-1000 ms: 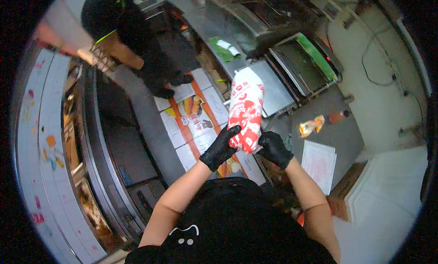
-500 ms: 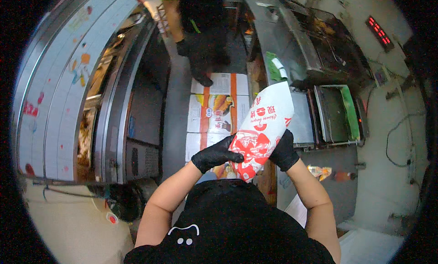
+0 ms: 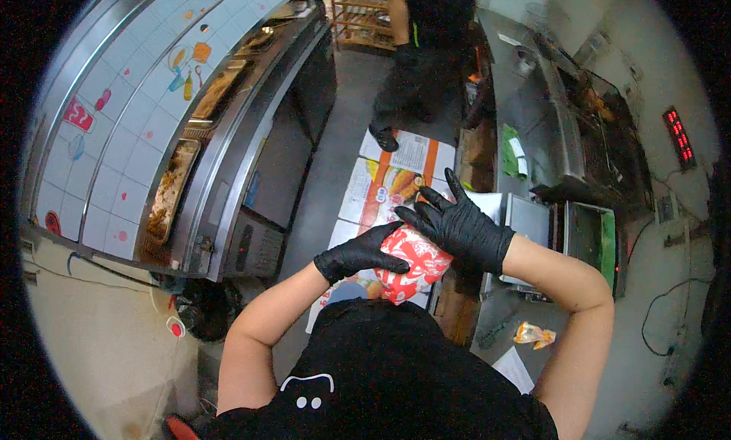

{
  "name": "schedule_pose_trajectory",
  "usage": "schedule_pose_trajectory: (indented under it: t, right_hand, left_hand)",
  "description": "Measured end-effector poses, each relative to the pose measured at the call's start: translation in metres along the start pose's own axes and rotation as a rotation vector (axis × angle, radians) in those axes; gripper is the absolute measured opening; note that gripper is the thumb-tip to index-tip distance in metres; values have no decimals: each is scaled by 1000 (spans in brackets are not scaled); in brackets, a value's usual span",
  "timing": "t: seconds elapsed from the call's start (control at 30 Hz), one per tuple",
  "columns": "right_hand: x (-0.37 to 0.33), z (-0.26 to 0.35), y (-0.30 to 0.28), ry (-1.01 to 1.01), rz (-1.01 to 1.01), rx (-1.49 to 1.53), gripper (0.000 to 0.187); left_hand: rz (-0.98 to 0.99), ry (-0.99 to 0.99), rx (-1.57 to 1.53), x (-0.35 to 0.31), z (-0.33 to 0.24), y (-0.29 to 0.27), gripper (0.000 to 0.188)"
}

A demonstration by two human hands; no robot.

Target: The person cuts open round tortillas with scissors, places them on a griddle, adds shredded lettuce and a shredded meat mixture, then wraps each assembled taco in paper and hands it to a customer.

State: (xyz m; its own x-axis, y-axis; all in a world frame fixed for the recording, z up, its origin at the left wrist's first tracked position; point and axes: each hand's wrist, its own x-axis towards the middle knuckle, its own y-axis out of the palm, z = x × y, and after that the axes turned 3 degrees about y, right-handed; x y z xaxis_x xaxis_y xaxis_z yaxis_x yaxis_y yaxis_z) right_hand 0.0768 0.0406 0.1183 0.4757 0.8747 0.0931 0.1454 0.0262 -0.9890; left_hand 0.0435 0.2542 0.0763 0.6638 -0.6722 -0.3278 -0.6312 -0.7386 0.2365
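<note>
My left hand (image 3: 362, 255), in a black glove, grips a red-and-white printed paper bag (image 3: 415, 266) in front of my body. Its thumb lies across the bag's near side. Over the bag's upper right part is my right hand (image 3: 464, 225), gloved in black too, with the fingers stretched and spread. That hand covers much of the bag's upper end, and a white patch (image 3: 489, 204) shows just beyond it. Whether the right palm presses on the paper cannot be seen. What the bag contains is hidden.
Printed cardboard (image 3: 396, 173) lies on the floor ahead. A food counter with metal trays (image 3: 173, 189) runs along the left. A person in dark clothes (image 3: 426, 74) stands farther ahead. To the right are a steel worktop (image 3: 502, 105), a green packet (image 3: 514, 154) and a crumpled wrapper (image 3: 534, 335).
My right hand has left the bag's right side and come over its upper part, fingers spreading. The bag's tall white upper part no longer stands up in view. The whole view has turned.
</note>
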Motion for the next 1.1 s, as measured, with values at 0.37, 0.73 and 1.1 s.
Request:
schedule_pose_trajectory:
  t: [0.37, 0.73, 1.1]
  right_hand:
    - [178, -12, 6, 66, -68, 425, 46]
    - [281, -5, 82, 150, -240, 1030, 52]
    - [449, -135, 128, -477, 400, 1516, 41]
  left_hand:
    - [4, 146, -246, -43, -20, -174, 82]
    - [-365, 508, -573, -47, -32, -247, 80]
    - [-814, 504, -367, -27, -79, -343, 76]
